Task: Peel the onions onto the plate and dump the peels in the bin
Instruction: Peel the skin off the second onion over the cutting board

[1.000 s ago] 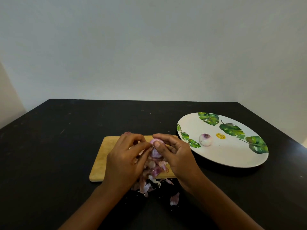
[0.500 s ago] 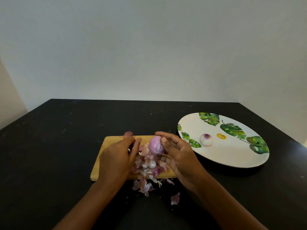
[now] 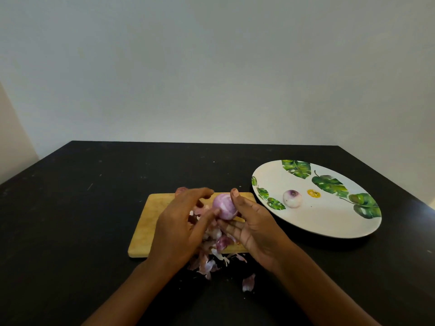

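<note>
Left hand [image 3: 179,222] and right hand [image 3: 256,229] shown bare, both forearms [image 3: 324,285] uncovered down to lower frame edge, short trimmed thumbnail [image 3: 235,193] seen on right hand, left fingertips [image 3: 207,191] blurred

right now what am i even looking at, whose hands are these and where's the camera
There is no machine: these are a person's two bare hands, filmed by one wide camera worn on the head, looking forward and down. The right hand holds a purple onion above a wooden cutting board on a black table. The left hand is at the onion too; its fingers are blurred, so its grip is unclear. Loose peels lie on the board and table. A leaf-patterned plate holds a peeled onion.
</note>
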Available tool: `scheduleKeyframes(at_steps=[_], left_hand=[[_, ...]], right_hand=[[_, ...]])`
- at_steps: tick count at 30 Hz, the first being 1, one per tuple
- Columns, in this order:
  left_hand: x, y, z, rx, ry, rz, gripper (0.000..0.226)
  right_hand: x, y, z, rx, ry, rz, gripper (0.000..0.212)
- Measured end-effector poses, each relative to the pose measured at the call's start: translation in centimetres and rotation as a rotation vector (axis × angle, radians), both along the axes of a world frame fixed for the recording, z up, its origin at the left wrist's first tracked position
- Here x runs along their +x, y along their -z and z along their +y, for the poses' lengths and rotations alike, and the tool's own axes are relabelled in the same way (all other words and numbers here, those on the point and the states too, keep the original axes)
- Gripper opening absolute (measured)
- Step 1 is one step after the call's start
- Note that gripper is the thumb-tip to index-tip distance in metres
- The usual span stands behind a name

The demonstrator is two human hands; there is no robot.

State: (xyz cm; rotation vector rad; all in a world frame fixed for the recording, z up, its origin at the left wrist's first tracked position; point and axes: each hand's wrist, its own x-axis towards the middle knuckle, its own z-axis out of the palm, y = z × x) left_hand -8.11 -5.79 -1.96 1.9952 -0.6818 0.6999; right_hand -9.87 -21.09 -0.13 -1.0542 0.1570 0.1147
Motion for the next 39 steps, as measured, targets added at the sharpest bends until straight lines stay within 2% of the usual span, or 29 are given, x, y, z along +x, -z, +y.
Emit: scheduleKeyframes(at_steps=[6, 11, 15, 19, 27, 32, 35, 39], left_hand=[[0.0, -0.2, 0.0, 0.029, 0.085, -0.104, 0.046], [0.2, -0.1, 0.2, 0.173, 0.110, -0.050, 0.061], [0.1, 0.0, 0.3, 0.206, 0.117, 0.004, 0.059], [0.1, 0.0, 0.2, 0.201, 0.126, 0.018, 0.054], [0.0, 0.1, -0.1, 0.119, 0.141, -0.011, 0.048], [0.1, 0.3, 0.0, 0.091, 0.143, -0.006, 0.048], [0.1, 0.6, -0.2, 0.092, 0.105, -0.023, 0.044], [0.3, 0.4, 0.1, 0.069, 0.010, -0.078, 0.043]], right_hand=[[-0.1, 0.2, 0.1, -0.075, 0.007, -0.009, 0.048], [-0.4, 0.5, 0.0, -0.160, -0.048, -0.033, 0.044], [-0.3, 1.1, 0.2, -0.339, -0.030, -0.102, 0.043], [-0.3, 1.1, 0.2, -0.394, -0.029, -0.138, 0.041], [-0.3, 0.9, 0.3, -0.336, -0.023, -0.111, 0.026], [-0.5, 0.4, 0.7, -0.235, -0.030, -0.043, 0.033], [-0.5, -0.3, 0.5, -0.101, 0.015, 0.046, 0.031], [-0.6, -0.8, 0.4, -0.091, 0.037, 0.009, 0.024]])
